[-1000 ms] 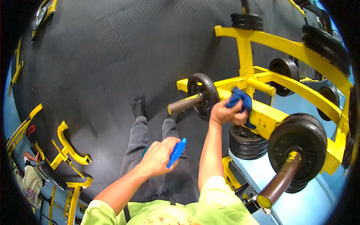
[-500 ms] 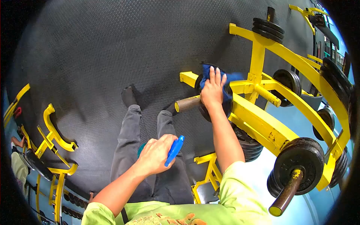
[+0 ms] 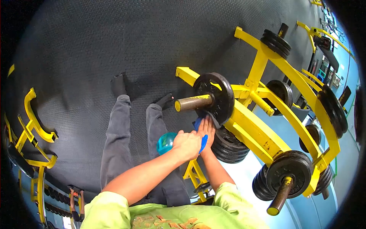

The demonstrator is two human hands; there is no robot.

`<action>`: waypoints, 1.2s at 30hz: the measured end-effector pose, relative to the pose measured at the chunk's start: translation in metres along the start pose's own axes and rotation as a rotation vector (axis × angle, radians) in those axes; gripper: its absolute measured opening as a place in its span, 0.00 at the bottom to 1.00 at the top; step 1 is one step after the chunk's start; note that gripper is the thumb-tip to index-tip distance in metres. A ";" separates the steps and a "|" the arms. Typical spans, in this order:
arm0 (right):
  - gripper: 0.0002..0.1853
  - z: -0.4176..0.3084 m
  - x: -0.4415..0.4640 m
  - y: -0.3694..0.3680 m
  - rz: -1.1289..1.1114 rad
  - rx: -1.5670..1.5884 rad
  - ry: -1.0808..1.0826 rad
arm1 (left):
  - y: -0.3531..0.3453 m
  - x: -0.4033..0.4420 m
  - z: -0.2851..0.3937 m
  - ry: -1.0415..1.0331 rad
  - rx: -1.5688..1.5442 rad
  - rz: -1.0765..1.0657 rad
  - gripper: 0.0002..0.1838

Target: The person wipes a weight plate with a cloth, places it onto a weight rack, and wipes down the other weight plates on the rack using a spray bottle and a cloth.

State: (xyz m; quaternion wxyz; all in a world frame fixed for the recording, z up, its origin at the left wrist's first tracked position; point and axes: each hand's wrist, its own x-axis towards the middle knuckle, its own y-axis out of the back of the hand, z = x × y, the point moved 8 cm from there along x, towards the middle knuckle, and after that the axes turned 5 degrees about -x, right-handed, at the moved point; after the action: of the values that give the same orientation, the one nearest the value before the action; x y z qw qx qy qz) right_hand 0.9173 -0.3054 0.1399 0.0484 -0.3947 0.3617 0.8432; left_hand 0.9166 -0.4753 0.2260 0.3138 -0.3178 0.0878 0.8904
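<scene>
My left hand (image 3: 187, 147) is wrapped round a spray bottle (image 3: 164, 143) with a teal see-through body and a blue trigger head. Close beside it, partly behind, is my right hand (image 3: 206, 131), its fingers laid over a blue cloth (image 3: 197, 123) at the lower edge of a black weight plate (image 3: 219, 105). Most of the cloth is hidden by the hand and the plate. That plate hangs on a worn metal peg (image 3: 193, 103) with a yellow end, on a yellow weight rack (image 3: 263, 139).
More black plates sit on the rack, among them a stack (image 3: 289, 173) at the lower right. Dark textured matting (image 3: 76, 57) covers the floor. Other yellow gym equipment (image 3: 34, 118) stands at the left. Another person's arms (image 3: 76, 202) show at the lower left.
My right hand has moved from the plate's face down to its lower edge with the cloth. The left hand has come right with the spray bottle, next to the right hand. The view has shifted.
</scene>
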 end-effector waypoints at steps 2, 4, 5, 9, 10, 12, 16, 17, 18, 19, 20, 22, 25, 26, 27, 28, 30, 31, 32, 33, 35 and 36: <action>0.34 -0.012 0.027 -0.008 0.116 0.235 0.111 | -0.003 0.014 -0.001 -0.035 0.063 0.049 0.15; 0.32 -0.026 0.065 -0.047 0.088 0.180 0.218 | 0.000 0.021 -0.009 0.023 0.038 -0.001 0.13; 0.30 -0.037 0.075 -0.064 0.060 0.118 0.320 | 0.003 0.021 -0.012 0.043 0.014 0.016 0.13; 0.25 -0.039 0.065 0.001 -0.408 0.162 0.324 | -0.003 0.020 -0.039 0.026 0.044 0.138 0.18; 0.27 -0.024 0.046 0.013 -0.204 0.163 0.253 | -0.001 0.019 -0.045 0.021 0.067 0.139 0.18; 0.38 0.013 0.005 0.027 0.063 0.197 0.201 | 0.000 0.015 -0.060 0.058 0.042 0.161 0.22; 0.40 0.046 0.006 0.094 0.332 0.135 0.074 | 0.004 0.008 -0.074 0.075 -0.012 0.187 0.23; 0.39 0.046 0.025 0.112 0.394 0.110 0.044 | 0.006 0.004 -0.075 0.075 -0.019 0.200 0.23; 0.39 0.043 0.051 0.131 0.457 0.087 0.014 | 0.006 0.001 -0.078 0.082 -0.024 0.201 0.23; 0.33 0.035 0.076 0.150 0.468 0.031 0.042 | 0.008 -0.003 -0.078 0.067 -0.053 0.230 0.23; 0.27 0.026 0.103 0.164 0.480 -0.024 0.070 | 0.011 -0.007 -0.079 0.052 -0.081 0.260 0.23; 0.18 -0.004 0.157 0.158 0.404 -0.048 0.222 | 0.016 -0.016 -0.082 0.045 -0.118 0.289 0.23; 0.17 -0.019 0.207 0.120 0.086 -0.195 0.403 | 0.029 -0.029 -0.078 0.003 -0.147 0.299 0.22; 0.22 -0.011 0.209 0.123 -0.043 -0.190 0.485 | 0.034 -0.033 -0.080 0.006 -0.166 0.309 0.22; 0.26 -0.002 0.198 0.149 -0.101 -0.110 0.437 | 0.038 -0.037 -0.080 -0.001 -0.182 0.299 0.22; 0.30 0.005 0.179 0.173 -0.159 -0.032 0.387 | 0.040 -0.040 -0.083 -0.006 -0.200 0.289 0.22; 0.35 0.013 0.155 0.191 -0.077 -0.234 0.424 | 0.039 -0.044 -0.092 -0.016 -0.233 0.326 0.22; 0.32 0.010 0.152 0.183 -0.045 -0.247 0.456 | 0.037 -0.046 -0.095 -0.032 -0.244 0.347 0.21; 0.28 0.000 0.153 0.170 -0.060 -0.381 0.556 | 0.036 -0.047 -0.096 -0.035 -0.260 0.351 0.21; 0.27 -0.009 0.162 0.159 -0.120 -0.434 0.648 | 0.034 -0.046 -0.099 -0.039 -0.286 0.326 0.21; 0.26 -0.032 0.186 0.130 -0.298 -0.574 0.850 | 0.028 -0.044 -0.107 -0.037 -0.312 0.291 0.22; 0.25 -0.047 0.197 0.112 -0.410 -0.665 0.962 | 0.027 -0.044 -0.110 -0.057 -0.317 0.289 0.23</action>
State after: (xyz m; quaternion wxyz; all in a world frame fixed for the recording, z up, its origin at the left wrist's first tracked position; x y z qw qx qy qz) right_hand 0.7710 -0.4578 0.0455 -0.0847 -0.7859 -0.0222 0.6121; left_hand 0.9825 -0.5581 0.1654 0.1316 -0.3218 -0.0175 0.9375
